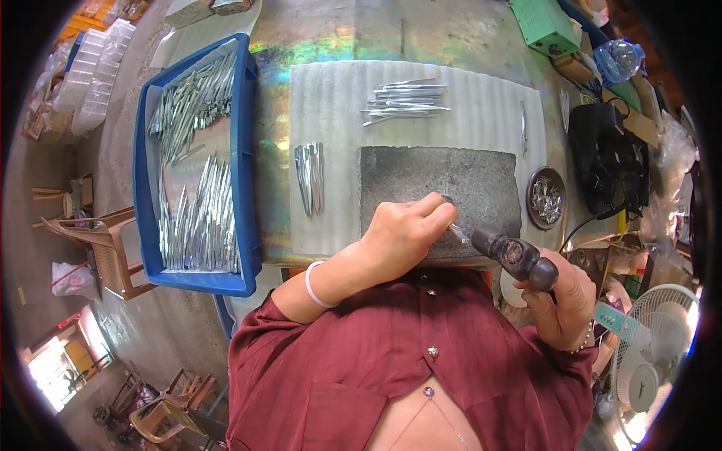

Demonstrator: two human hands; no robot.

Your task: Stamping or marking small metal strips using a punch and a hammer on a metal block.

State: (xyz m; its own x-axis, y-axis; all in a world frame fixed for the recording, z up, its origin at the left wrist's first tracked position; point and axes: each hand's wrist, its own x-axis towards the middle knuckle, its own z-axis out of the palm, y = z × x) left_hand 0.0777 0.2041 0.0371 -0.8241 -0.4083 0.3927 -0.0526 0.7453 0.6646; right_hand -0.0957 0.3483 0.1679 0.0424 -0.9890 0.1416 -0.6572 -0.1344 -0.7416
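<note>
My left hand (402,234), with a white band at its wrist, is closed over the near part of a dark grey stone slab (406,169). A slim silver metal piece (460,234) shows at its fingertips; the rest is hidden by the fingers. A small dark tip (449,200) peeks out beyond the knuckles. My right hand (568,301) is closed round a ball-peen hammer (515,255), its dark head raised at the slab's near right corner. Most of the handle is out of sight. Bundles of slim silver metal pieces (406,100) lie beyond the slab, and more (309,179) to its left.
A white foam sheet (331,233) lies under the slab. At left stands a blue tray (251,150) full of similar pieces. To the right are a round dish (532,214) of small metal bits, a black bag-like object (605,154) and a fan (650,353).
</note>
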